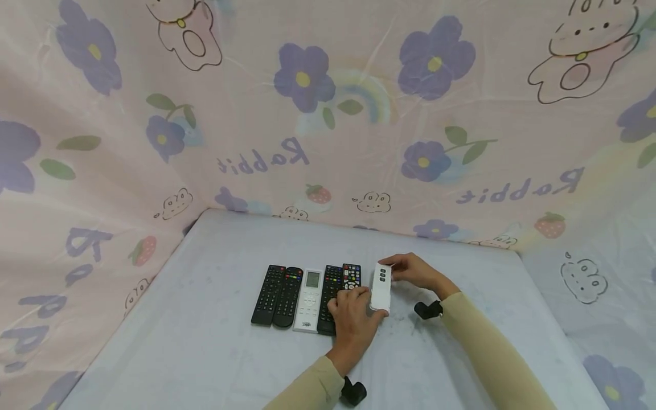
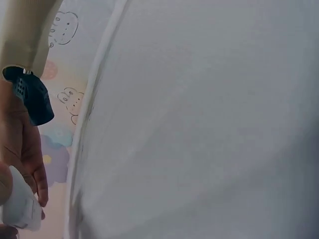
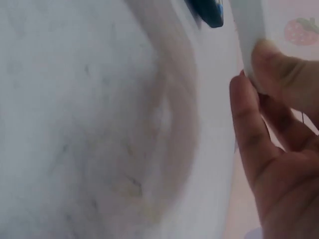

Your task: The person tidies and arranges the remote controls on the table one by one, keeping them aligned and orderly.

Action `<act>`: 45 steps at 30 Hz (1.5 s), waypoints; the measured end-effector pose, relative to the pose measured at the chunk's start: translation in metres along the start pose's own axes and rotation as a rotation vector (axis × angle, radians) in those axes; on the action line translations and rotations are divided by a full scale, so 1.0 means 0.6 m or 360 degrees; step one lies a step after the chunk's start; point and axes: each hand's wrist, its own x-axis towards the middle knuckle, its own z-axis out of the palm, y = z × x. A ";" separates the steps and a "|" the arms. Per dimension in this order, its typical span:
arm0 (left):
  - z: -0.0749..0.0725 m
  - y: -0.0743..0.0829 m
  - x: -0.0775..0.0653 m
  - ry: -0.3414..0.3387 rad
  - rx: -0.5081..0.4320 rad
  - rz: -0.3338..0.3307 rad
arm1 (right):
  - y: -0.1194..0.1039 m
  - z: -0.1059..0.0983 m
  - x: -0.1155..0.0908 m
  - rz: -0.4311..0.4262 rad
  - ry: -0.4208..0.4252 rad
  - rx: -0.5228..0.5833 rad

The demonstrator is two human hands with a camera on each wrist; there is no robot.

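A small white remote control [image 1: 381, 295] with a few dark buttons is held up tilted between both hands at the right end of a row of remotes. My right hand [image 1: 417, 272] pinches its upper right edge; in the right wrist view, the thumb presses the white casing. At the lower end, my left hand [image 1: 352, 320] holds it between thumb and fingers, partly covering two black remotes [image 1: 333, 274] behind it. The left wrist view catches the white remote [image 2: 22, 206] at its lower left edge, with the right hand [image 2: 20, 144] beyond.
Left of the hands lie a white remote with a screen [image 1: 307, 302] and two black remotes [image 1: 267, 296], side by side. They rest on a white-covered table [image 1: 205, 353]. A printed curtain [image 1: 353, 136] hangs around the back and sides. Black wrist cameras [image 1: 353, 392] sit at both cuffs.
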 end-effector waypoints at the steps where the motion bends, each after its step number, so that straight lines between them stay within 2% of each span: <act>1: -0.003 0.001 0.000 0.0010 -0.0003 0.0024 | 0.001 0.001 0.001 0.0004 -0.0018 0.0024; 6: -0.016 0.007 0.002 0.0087 0.0031 0.0143 | 0.005 0.005 -0.002 -0.0022 -0.0088 0.0086; 9: -0.019 0.009 0.003 0.0098 0.0082 0.0190 | 0.005 0.008 -0.004 -0.0011 -0.0098 0.0136; 15: -0.020 0.013 -0.002 0.0065 0.0085 0.0172 | 0.000 0.010 -0.003 0.0004 -0.0138 0.0166; 20: -0.017 0.015 0.001 0.0102 0.0085 0.0185 | 0.009 0.009 0.003 -0.0001 -0.0161 0.0123; 28: -0.007 0.000 0.002 0.0086 0.0168 0.0123 | 0.007 0.011 0.017 -0.0039 -0.0146 0.0088; 39: -0.004 -0.013 -0.008 -0.0085 0.0223 0.0038 | 0.019 0.029 0.030 0.0004 -0.0171 0.0060; 45: -0.004 -0.020 -0.013 -0.0160 0.0203 -0.0027 | 0.018 0.037 0.033 0.0023 -0.0163 -0.0007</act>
